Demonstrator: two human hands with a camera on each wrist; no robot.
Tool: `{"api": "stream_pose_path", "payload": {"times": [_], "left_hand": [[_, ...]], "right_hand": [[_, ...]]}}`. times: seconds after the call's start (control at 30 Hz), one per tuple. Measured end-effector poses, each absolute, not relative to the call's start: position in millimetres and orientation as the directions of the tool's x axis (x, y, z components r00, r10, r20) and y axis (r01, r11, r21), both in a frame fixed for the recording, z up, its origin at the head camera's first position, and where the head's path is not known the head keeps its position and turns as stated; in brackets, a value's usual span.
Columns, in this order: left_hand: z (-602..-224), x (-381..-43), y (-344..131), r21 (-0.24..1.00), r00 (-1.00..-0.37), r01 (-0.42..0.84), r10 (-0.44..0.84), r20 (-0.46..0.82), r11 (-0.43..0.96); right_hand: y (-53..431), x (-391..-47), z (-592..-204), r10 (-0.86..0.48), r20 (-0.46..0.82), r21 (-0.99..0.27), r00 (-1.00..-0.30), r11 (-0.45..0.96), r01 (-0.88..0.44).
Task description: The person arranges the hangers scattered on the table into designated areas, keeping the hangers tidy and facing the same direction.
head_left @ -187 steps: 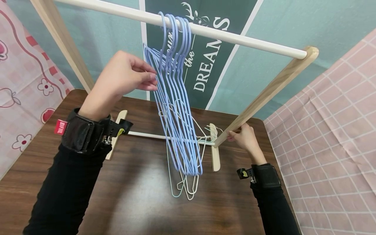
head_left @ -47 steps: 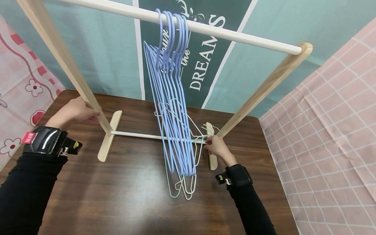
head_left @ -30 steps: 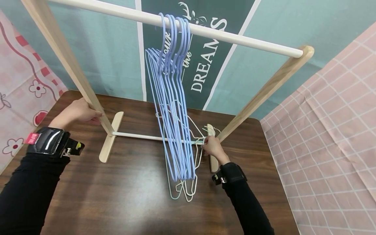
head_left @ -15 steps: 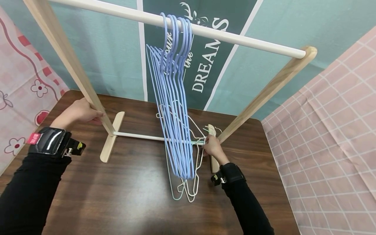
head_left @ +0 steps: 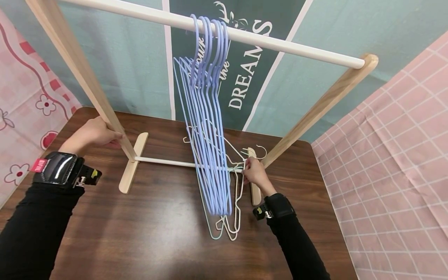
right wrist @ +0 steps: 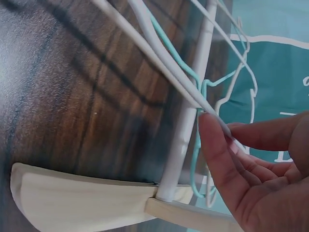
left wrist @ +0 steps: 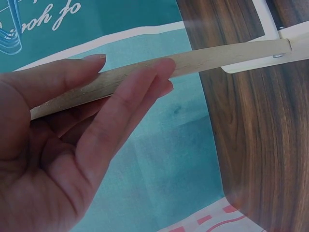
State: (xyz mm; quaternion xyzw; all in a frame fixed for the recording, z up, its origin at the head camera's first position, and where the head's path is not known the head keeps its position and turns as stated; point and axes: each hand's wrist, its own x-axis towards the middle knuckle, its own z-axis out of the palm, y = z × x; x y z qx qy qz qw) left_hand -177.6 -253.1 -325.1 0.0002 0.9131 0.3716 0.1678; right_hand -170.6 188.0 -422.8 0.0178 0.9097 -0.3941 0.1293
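My left hand (head_left: pixel 96 132) grips the left wooden post (head_left: pixel 80 72) of a clothes rack low down; in the left wrist view its thumb and fingers lie on both sides of the wood. My right hand (head_left: pixel 255 171), close to the right foot, pinches a white wire hanger (right wrist: pixel 155 42) between thumb and fingers. That hanger leans with other pale ones at the white lower bar (head_left: pixel 168 161), one of them a mint-green hanger (right wrist: pixel 195 166). Several blue hangers (head_left: pixel 211 136) hang bunched on the white top rail (head_left: pixel 287 47) and partly hide the pale ones behind them.
The rack's left foot (head_left: pixel 128 175) and right foot (head_left: pixel 256 194) rest on a dark wooden table (head_left: pixel 157 233). The right post (head_left: pixel 322 105) slants up to the rail. A teal printed cloth (head_left: pixel 140 77) hangs behind, and a pink checked cloth (head_left: pixel 392 167) stands at the right.
My left hand has gone from beside the blue hangers to the left post. My right hand has left the right post for the white hanger, which has lately shifted slightly right.
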Motion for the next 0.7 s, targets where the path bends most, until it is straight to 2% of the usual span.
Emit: {"api": "stream_pose_path", "payload": {"times": [0.13,0.33,0.7], "left_hand": [[-324.0,-176.7,-252.1,0.654,-0.948,-0.105,0.123,-0.294,0.749],[-323.1,-176.1,-251.5,0.646,-0.947,-0.100,0.127,-0.295,0.756],[-325.4,-176.0,-253.7,0.666,-0.946,-0.115,0.124,-0.300,0.737]], "right_hand": [[188.3,-168.6,-416.7,-0.083,-0.228,-0.751,-0.970,0.650,0.121],[187.4,-164.4,-408.3,-0.115,-0.231,-0.842,-0.966,0.520,0.139],[181.6,-160.3,-388.2,-0.242,-0.290,-0.904,-0.926,0.387,0.182]]}}
